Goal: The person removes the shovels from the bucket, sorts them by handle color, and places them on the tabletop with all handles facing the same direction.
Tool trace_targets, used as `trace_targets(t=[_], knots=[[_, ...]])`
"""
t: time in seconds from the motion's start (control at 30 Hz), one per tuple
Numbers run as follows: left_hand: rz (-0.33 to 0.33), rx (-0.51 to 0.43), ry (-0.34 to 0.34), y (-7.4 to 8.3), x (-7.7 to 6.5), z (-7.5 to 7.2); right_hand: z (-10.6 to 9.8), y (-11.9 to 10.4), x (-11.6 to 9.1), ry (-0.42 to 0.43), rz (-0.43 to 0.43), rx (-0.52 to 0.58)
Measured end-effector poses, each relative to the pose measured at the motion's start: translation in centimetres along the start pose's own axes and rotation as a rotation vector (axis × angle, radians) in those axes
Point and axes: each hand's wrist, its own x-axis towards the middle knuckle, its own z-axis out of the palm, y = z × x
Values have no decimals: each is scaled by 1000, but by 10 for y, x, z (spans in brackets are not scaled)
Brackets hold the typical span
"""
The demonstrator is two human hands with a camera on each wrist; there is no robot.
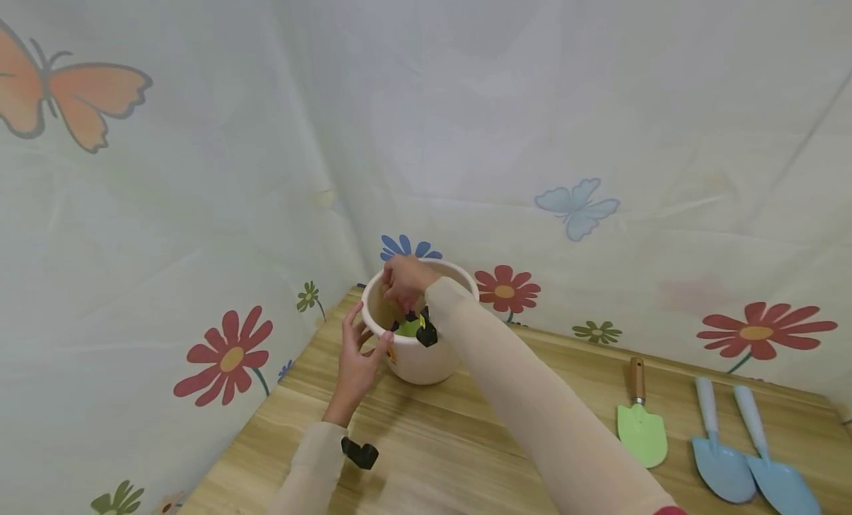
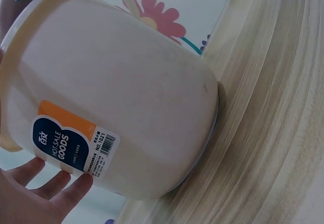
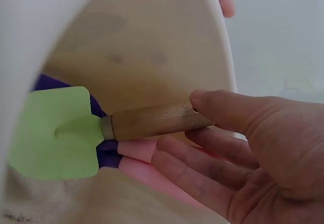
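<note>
A cream bucket (image 1: pixel 422 365) stands upright on the wooden table. My left hand (image 1: pixel 357 361) holds it from the left, thumb at the front rim and fingers spread along the side. In the left wrist view, its fingertips touch the wall beside an orange and navy label (image 2: pixel 71 140). My right hand (image 1: pixel 407 278) reaches inside the bucket. Seen from the right wrist, it pinches the wooden handle of a small hand trowel (image 3: pixel 55 133) with a light green blade. Beneath that trowel lie purple-bladed tools with pink handles (image 3: pixel 152 176), partly hidden by it and by my fingers.
On the table at right lie another green trowel (image 1: pixel 642 433) with a wooden handle and two light blue trowels (image 1: pixel 722 470) (image 1: pixel 785 485). A white curtain (image 1: pixel 439 130) printed with flowers and butterflies hangs behind and left of the table.
</note>
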Motion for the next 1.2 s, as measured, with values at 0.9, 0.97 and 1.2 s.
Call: trace_targets(t=[0.9,0.97,1.2], knots=[[28,-1,7,-37,8,4,-1,2,-3,24,7,-37],[30,2,6,-38,8,5,-1,3,-3,23,9,-33],[40,11,16,-39,11,7,-6,8,-1,24,-18,-41]])
